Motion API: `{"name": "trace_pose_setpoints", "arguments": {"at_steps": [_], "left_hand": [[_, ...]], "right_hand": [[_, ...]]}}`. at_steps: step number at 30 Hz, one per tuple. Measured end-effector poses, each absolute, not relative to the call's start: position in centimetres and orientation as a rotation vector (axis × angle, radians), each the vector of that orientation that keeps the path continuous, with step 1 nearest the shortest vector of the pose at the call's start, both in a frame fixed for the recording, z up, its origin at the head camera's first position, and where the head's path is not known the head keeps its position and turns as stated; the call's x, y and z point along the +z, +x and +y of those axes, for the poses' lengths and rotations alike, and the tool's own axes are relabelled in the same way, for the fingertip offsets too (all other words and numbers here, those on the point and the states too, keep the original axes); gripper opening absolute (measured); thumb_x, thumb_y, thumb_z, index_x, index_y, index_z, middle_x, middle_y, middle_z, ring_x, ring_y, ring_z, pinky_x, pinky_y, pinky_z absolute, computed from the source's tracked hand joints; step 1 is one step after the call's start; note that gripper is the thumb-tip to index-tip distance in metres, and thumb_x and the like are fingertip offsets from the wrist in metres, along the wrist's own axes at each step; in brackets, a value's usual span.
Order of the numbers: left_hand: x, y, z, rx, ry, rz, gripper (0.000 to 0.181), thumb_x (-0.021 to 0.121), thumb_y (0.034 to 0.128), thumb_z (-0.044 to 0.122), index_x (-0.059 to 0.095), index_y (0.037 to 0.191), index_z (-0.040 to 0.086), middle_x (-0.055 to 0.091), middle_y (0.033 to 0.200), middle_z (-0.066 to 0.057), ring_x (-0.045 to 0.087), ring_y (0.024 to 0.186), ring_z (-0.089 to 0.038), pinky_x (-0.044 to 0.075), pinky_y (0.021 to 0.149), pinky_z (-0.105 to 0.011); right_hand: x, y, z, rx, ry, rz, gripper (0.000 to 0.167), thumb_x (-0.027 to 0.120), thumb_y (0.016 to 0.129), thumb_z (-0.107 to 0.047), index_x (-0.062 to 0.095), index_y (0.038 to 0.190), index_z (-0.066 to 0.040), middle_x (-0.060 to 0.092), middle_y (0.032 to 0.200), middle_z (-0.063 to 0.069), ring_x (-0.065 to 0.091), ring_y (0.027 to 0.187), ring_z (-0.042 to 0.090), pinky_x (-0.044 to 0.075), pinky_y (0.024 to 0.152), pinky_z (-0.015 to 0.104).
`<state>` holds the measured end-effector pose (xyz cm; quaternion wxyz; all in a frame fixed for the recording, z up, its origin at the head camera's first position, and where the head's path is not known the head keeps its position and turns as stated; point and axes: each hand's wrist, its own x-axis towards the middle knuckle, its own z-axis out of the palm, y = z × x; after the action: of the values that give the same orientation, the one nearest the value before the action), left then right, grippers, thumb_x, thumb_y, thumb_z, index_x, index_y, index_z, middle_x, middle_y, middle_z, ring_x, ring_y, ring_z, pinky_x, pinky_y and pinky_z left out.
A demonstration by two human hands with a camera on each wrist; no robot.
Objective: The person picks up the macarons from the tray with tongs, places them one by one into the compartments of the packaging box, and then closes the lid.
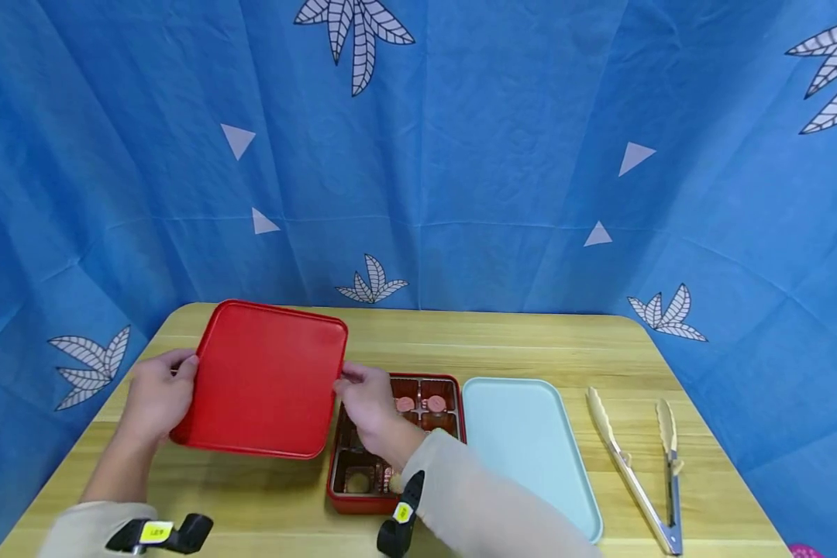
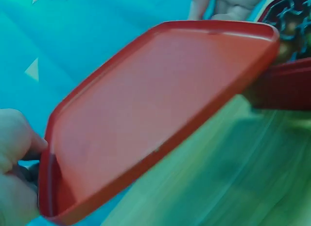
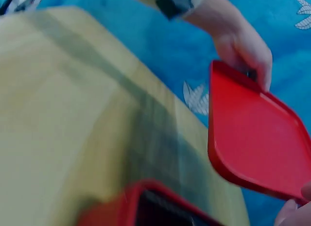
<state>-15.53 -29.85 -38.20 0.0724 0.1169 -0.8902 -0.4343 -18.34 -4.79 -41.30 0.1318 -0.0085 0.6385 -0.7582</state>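
A square red box lid [image 1: 265, 380] with a raised rim is held tilted in the air at the left, above the table. My left hand [image 1: 156, 395] grips its left edge, thumb on the rim side. At the opposite edge, my right hand [image 1: 371, 403] pinches the rim with thumb and fingers. Beneath the right hand and wrist stands an open red box [image 1: 366, 505], its divided insert partly covered by them. Pinkish round pieces [image 1: 435, 403] sit in some compartments. The left wrist view shows the lid's flat inner face [image 2: 150, 104] with nothing on it.
A pale blue tray [image 1: 523, 457] lies just right of the red box. Further right, spread tongs [image 1: 628, 469] rest on the wooden table [image 1: 474, 341]. Behind hangs a blue cloth [image 1: 502, 155] with leaf and triangle prints.
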Motion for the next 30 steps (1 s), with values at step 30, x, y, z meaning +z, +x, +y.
{"name": "trace_pose_setpoints", "arguments": {"at_steps": [30], "left_hand": [[-41.2, -15.7, -19.5, -1.135, -0.36, -2.223, 0.022, 0.065, 0.0775, -0.016, 0.068, 0.092, 0.0, 0.068, 0.087, -0.008, 0.06, 0.075, -0.002, 0.049, 0.07, -0.006]], "right_hand": [[-40.6, -18.3, 11.3, -1.701, -0.827, 2.818, 0.024, 0.069, 0.084, -0.003, 0.071, 0.106, -0.01, 0.069, 0.105, 0.002, 0.064, 0.096, 0.017, 0.057, 0.077, 0.027]]}}
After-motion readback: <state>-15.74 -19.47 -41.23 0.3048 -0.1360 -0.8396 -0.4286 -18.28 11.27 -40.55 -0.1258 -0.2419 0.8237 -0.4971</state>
